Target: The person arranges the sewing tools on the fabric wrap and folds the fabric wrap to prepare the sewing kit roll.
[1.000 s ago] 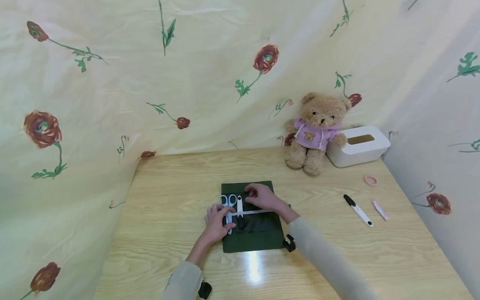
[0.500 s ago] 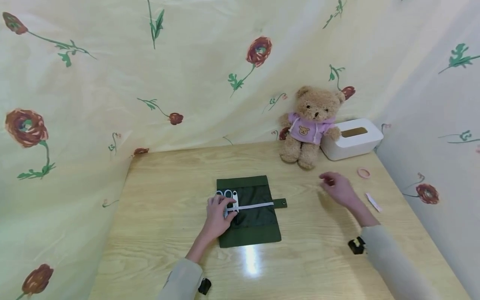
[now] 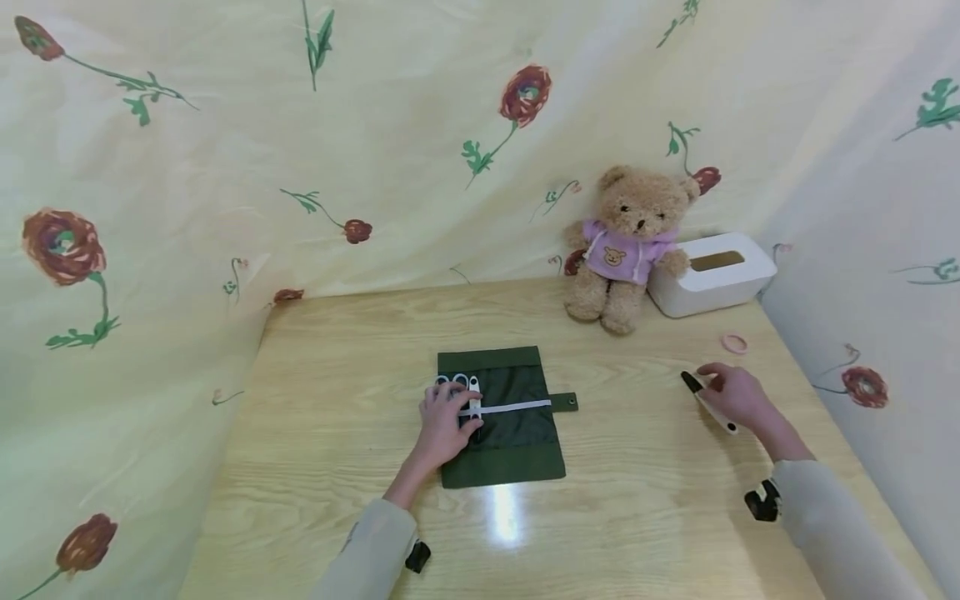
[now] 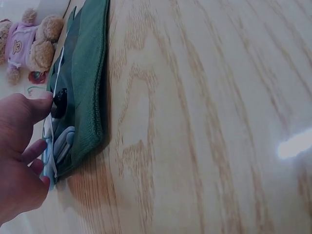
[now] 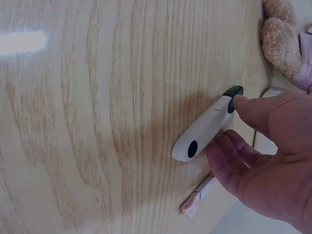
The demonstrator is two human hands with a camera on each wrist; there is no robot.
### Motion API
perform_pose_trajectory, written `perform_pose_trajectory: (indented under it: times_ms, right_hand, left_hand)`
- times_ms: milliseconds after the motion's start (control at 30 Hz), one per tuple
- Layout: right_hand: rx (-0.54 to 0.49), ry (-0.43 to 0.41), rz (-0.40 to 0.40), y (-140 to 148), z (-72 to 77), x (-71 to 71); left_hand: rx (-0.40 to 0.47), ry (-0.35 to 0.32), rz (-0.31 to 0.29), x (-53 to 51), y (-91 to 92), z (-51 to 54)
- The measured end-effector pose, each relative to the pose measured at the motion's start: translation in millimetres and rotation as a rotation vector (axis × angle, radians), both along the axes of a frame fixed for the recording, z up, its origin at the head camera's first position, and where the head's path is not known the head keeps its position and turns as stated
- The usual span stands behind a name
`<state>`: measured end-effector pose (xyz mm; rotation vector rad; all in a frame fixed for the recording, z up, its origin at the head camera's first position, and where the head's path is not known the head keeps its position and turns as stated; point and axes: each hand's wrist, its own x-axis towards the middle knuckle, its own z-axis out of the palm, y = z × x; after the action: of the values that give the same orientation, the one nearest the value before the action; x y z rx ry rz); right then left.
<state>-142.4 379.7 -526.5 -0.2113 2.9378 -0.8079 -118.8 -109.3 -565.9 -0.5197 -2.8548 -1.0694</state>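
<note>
Hands [image 3: 446, 421] [image 3: 737, 395] (2, thumbs spread) lie well apart.

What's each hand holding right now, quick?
Left hand: resting over the scissors in the green case; whether it grips them cannot be told.
Right hand: closed, pinching the white tool with the black end.

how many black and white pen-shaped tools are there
2 in view: one tool at the white strap on the green pouch, the other tool by the right hand. More could be hidden under the left hand.
</note>
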Motion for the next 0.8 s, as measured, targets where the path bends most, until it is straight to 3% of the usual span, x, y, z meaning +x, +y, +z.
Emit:
perform_pose_trajectory:
  times_ms: [300,633,800]
  right_hand:
    - [0.022,-0.065,0.034,-1.5,0.4,-7.6]
    - [-0.016,-0.098,0.029,-5.0,-1.6,-3.7]
    - [-0.035,-0.119,0.025,-2.8,-4.6,-2.9]
  left_hand:
    - [-0.034,-0.016,-0.002,-3.8,3.4,3.3]
    - [-0.082,-0.006,-0.003,-3.8,6.7,2.4]
    - [-0.074,-0.031,0.008,-4.0,8.5,-0.3]
